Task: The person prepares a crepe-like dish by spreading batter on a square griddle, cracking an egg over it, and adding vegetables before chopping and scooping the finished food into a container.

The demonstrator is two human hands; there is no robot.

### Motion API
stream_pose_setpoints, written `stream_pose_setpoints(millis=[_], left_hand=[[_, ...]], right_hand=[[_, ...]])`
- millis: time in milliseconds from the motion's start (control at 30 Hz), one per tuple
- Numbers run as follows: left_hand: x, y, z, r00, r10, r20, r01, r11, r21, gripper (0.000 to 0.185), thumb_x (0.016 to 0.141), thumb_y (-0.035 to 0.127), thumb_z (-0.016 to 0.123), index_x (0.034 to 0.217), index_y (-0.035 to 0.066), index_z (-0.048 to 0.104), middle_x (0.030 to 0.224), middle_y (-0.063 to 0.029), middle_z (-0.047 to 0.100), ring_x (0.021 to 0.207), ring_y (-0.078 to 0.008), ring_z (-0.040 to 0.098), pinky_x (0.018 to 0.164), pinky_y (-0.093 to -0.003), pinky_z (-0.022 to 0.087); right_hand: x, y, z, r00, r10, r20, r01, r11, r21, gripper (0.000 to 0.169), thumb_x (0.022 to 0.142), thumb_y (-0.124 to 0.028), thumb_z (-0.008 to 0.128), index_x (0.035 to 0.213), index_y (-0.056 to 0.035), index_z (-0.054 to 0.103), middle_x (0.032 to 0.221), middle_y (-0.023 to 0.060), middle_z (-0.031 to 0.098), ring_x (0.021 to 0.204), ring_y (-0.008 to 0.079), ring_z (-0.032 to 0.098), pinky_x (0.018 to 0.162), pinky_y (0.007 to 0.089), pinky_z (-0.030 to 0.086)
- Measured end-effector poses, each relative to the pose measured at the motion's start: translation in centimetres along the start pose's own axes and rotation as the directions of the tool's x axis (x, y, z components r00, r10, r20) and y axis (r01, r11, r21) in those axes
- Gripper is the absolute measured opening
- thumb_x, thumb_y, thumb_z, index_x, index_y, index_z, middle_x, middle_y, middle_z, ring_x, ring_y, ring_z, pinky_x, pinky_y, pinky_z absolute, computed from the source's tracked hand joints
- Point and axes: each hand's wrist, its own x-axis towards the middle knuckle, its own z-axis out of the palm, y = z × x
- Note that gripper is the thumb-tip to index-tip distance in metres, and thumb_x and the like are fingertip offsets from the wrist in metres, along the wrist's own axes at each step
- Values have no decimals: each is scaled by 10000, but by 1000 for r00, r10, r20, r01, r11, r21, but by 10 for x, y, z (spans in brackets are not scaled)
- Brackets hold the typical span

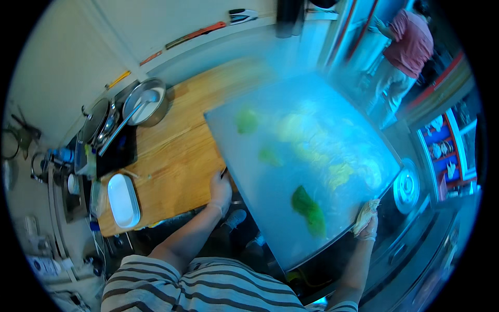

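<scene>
A large flat metal tray (265, 183) sits tilted across the view in front of me, with steam drifting over it. On it lie a thin translucent sheet with yellow patches that look like egg (340, 174) and several green leaves (310, 212). My right hand (367, 231) grips a folded pale cloth (366, 215) against the tray's near right edge. My left hand (221, 193) is curled beside the tray's left edge, at the wooden tabletop (183, 156). A small dark object shows at its fingers, mostly hidden; its kind is unclear.
At the left stand a steel pot of white liquid (150, 111), a ladle (126, 123), a lidded pan (95, 121) and stacked white oblong dishes (124, 201). A round metal lid (406, 186) lies right of the tray. A person in a red top (411, 43) stands beyond.
</scene>
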Motion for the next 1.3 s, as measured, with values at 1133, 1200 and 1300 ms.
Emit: stream_pose_setpoints(millis=[1133, 1200, 1300], left_hand=[[1, -68, -25, 240, -773, 587, 575, 601, 556, 385, 1020, 228, 522, 1254, -77, 543, 1207, -206, 629, 1128, -326, 618, 972, -403, 541], [21, -76, -30, 229, -813, 535, 483, 572, 662, 362, 1001, 223, 541, 1231, -55, 566, 1165, -186, 642, 1070, -313, 636, 913, -396, 562], [28, -94, -8, 231, -823, 520, 379, 568, 731, 328, 973, 215, 571, 1197, -23, 600, 1102, -156, 661, 982, -294, 664, 825, -386, 595]], right_hand=[[-471, 162, 171, 526, -318, -789, -79, 905, -418, 402, 861, -136, 679, 1235, 9, 648, 1072, 119, 712, 953, 204, 702, 853, 354, 557], [-512, 143, 170, 474, -351, -808, -245, 828, -504, 399, 834, -167, 693, 1225, -89, 678, 1095, 143, 720, 964, 287, 708, 845, 399, 557], [-558, 122, 156, 475, -530, -703, -698, 260, -667, 363, 844, -223, 732, 1203, -178, 702, 1064, 66, 724, 1006, 252, 690, 900, 398, 540]])
